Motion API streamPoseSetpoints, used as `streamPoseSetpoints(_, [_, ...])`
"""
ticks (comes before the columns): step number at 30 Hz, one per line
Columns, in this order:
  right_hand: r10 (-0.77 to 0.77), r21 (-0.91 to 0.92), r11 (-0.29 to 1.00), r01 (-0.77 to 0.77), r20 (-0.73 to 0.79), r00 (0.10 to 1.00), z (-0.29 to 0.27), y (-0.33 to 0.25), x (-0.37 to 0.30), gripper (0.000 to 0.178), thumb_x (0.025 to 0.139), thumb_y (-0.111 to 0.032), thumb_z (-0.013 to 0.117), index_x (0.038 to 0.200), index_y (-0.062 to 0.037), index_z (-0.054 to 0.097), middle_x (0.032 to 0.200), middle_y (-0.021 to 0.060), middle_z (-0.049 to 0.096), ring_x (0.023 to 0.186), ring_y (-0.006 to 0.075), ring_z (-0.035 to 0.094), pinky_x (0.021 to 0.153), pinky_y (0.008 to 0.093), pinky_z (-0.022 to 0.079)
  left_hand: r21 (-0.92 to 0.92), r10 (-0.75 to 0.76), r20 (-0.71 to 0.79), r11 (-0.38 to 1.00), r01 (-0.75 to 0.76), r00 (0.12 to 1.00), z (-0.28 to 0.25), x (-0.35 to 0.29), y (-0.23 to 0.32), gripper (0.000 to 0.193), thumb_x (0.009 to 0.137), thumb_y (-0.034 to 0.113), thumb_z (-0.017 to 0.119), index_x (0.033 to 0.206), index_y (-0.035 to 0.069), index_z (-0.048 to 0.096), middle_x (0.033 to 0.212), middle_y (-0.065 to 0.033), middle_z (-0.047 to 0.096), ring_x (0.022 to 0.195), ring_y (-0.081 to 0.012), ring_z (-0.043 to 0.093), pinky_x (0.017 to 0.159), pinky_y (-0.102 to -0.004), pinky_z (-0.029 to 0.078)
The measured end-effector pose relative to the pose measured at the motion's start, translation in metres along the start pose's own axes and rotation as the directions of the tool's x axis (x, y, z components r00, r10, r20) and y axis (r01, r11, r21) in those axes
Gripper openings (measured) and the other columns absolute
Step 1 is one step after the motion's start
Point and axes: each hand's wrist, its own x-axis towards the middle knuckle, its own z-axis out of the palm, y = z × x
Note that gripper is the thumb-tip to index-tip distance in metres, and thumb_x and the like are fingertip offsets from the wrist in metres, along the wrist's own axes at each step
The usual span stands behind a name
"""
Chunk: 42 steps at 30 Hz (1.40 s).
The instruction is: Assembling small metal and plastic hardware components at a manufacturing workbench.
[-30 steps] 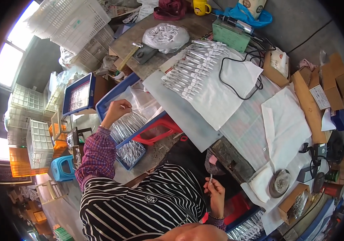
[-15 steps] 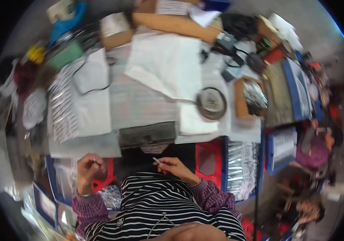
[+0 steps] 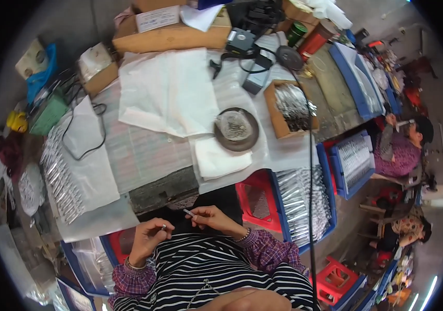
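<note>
Both hands are above my lap, just off the table's front edge. My left hand (image 3: pixel 150 237) is closed in a pinch on a small shiny metal piece (image 3: pixel 164 227), too small to name. Between the fingertips of my right hand (image 3: pixel 213 219), also closed, is a short pale rod-like piece (image 3: pixel 188 212). The two hands are apart, with the rod pointing toward the left one. Beyond them on the table, a dark round dish (image 3: pixel 249 140) holds a clear bag of small parts (image 3: pixel 233 126), beside a folded white cloth (image 3: pixel 220 159).
Rows of shiny metal pieces (image 3: pixel 62 176) lie at the table's left. A cardboard box (image 3: pixel 276 116) of silvery pieces stands right of the dish. Blue trays (image 3: pixel 330 207) and a red stool (image 3: pixel 256 203) are at my right. A black cable (image 3: pixel 312 207) hangs down. Two other people sit farther right.
The view has swung, so the table sits tilted and further left. My left hand has come closer to my right hand, and its small metal piece now shows.
</note>
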Motion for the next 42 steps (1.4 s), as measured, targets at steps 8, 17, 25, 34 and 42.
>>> streamPoseSetpoints(8, [0.017, 0.038, 0.999, -0.015, -0.042, 0.999, 0.0, 0.005, -0.001, 0.026, 0.093, -0.017, 0.056, 0.114, -0.0029, 0.062, 0.084, -0.0007, 0.062, 0.072, 0.0035, 0.053, 0.063, 0.0175, 0.043, 0.106, 0.063, 0.006, 0.992, -0.063, 0.998, 0.007, 0.013, -0.001, 0.037, 0.09, 0.035, 0.06, 0.096, -0.002, 0.064, 0.08, -0.0045, 0.057, 0.073, -0.0109, 0.052, 0.064, -0.0231, 0.038])
streamPoseSetpoints(17, [-0.068, 0.031, 0.997, 0.069, -0.039, 0.997, 0.001, 0.0, -0.005, 0.025, 0.092, -0.016, 0.057, 0.113, -0.0033, 0.063, 0.082, -0.0007, 0.063, 0.072, 0.0044, 0.054, 0.063, 0.0185, 0.043, 0.06, 0.034, 0.008, 0.998, -0.034, 0.999, 0.007, 0.015, 0.005, 0.026, 0.091, 0.023, 0.059, 0.089, -0.003, 0.062, 0.086, -0.0072, 0.058, 0.078, -0.0136, 0.054, 0.071, -0.0249, 0.042])
streamPoseSetpoints(25, [-0.043, 0.058, 0.997, 0.055, -0.191, 0.981, 0.0, -0.031, -0.014, 0.026, 0.092, -0.018, 0.056, 0.111, -0.0015, 0.062, 0.08, -0.0005, 0.062, 0.068, 0.0052, 0.054, 0.062, 0.0178, 0.042, 0.046, 0.092, 0.02, 0.995, -0.092, 0.996, 0.005, 0.02, -0.002, 0.008, 0.08, 0.003, 0.061, 0.086, -0.001, 0.065, 0.092, -0.0072, 0.056, 0.084, -0.0141, 0.053, 0.073, -0.0239, 0.041])
streamPoseSetpoints(34, [-0.066, 0.106, 0.991, 0.085, -0.164, 0.984, 0.006, -0.022, -0.017, 0.03, 0.094, -0.01, 0.053, 0.121, 0.0025, 0.054, 0.099, 0.0081, 0.065, 0.082, 0.0099, 0.06, 0.073, 0.0226, 0.049, -0.197, -0.109, -0.159, 0.977, 0.076, 0.981, 0.027, 0.033, -0.028, 0.013, 0.078, -0.004, 0.064, 0.09, -0.002, 0.066, 0.089, -0.0059, 0.06, 0.084, -0.0131, 0.06, 0.074, -0.0237, 0.048])
streamPoseSetpoints(42, [-0.044, 0.003, 0.999, 0.045, -0.111, 0.993, 0.008, -0.012, -0.025, 0.034, 0.095, -0.009, 0.05, 0.128, 0.0025, 0.049, 0.11, 0.0108, 0.064, 0.091, 0.0154, 0.063, 0.079, 0.0255, 0.052, -0.181, -0.173, -0.168, 0.973, 0.142, 0.971, 0.027, 0.041, -0.056, 0.017, 0.086, 0.006, 0.064, 0.101, -0.003, 0.066, 0.087, -0.007, 0.066, 0.072, -0.0101, 0.061, 0.068, -0.0219, 0.05])
